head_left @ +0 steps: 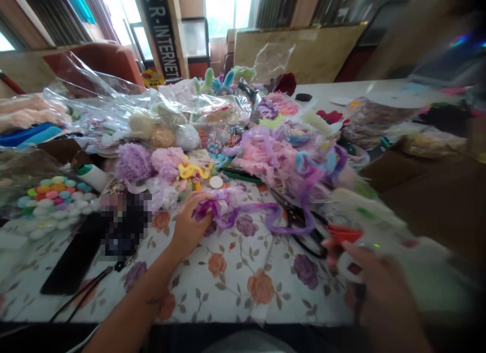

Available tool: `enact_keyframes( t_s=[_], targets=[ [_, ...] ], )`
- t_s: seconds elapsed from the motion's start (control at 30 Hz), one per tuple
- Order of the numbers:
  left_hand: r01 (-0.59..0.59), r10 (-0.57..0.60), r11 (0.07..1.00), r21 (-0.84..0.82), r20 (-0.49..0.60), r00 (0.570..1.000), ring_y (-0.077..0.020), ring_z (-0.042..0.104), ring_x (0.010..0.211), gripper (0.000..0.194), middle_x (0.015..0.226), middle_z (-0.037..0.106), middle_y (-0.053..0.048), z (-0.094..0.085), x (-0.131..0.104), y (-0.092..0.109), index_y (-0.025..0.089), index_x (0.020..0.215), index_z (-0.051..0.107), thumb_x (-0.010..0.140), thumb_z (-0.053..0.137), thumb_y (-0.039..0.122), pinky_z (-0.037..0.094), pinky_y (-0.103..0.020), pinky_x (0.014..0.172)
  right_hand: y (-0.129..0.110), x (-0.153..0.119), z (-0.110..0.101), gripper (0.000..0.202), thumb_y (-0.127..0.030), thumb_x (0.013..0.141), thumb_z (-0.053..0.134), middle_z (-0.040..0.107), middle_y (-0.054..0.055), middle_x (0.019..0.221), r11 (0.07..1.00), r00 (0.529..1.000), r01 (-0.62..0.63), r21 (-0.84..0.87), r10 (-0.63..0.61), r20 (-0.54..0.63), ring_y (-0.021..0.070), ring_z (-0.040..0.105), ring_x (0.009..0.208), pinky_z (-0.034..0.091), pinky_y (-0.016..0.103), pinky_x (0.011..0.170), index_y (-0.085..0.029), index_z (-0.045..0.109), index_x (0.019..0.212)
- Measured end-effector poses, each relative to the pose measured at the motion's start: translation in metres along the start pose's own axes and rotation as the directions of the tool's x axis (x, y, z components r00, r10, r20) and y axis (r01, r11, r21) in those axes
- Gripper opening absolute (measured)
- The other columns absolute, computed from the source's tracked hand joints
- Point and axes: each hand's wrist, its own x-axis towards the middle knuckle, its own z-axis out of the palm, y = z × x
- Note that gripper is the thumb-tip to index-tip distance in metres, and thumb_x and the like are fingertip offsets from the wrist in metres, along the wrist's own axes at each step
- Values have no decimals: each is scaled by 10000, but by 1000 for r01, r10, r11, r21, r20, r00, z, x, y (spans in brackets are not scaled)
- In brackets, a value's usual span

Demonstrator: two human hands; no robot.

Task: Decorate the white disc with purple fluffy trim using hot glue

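Note:
My left hand (192,219) is closed around a bundle of purple ribbon (224,211) on the flowered tablecloth (235,267). From it a wavy purple strand runs right and up toward the pink and lilac tulle pile (261,153). At the right, my right hand (364,264), blurred, grips a red-orange tool (345,233); a white roll (351,268) shows against its fingers. Black-handled scissors (294,216) lie between the two hands, partly beneath the purple strand.
A black phone (74,257) and a bag of coloured pompoms (55,196) lie at the left. Clear plastic bags (110,105) and yarn balls (132,161) fill the back. A brown cardboard box (421,191) stands right. Another person's hand (30,112) is far left.

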Motion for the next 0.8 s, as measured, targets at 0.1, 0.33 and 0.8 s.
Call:
enact_keyframes(
  t_s=[0.1,0.33,0.8],
  targets=[
    [-11,11,1000,-12,-25,1000,-188,597,1092,289,1089,649,-45,-1,0,0,233,1007,668,764,636,81,444,-350,1010,-15,-26,42,345,-440,696,669,704,91,748,960,944,-162,230,83,319,145,529,452,396,282,437,-176,693,918],
    [-40,39,999,-18,-80,996,-197,594,1112,289,1098,655,-51,-5,3,-4,237,1017,669,780,645,73,438,-371,1025,-30,-34,82,370,-479,778,639,570,-3,476,969,773,-212,126,87,628,113,452,428,362,239,449,-135,713,890],
    [-217,217,975,43,3,976,-169,612,1077,356,1101,632,-45,-3,-2,-1,237,1077,662,801,602,21,495,-307,966,-40,-47,90,288,-451,775,616,568,-16,459,965,794,-260,26,199,574,97,467,413,330,219,433,-169,645,720]
  ],
)
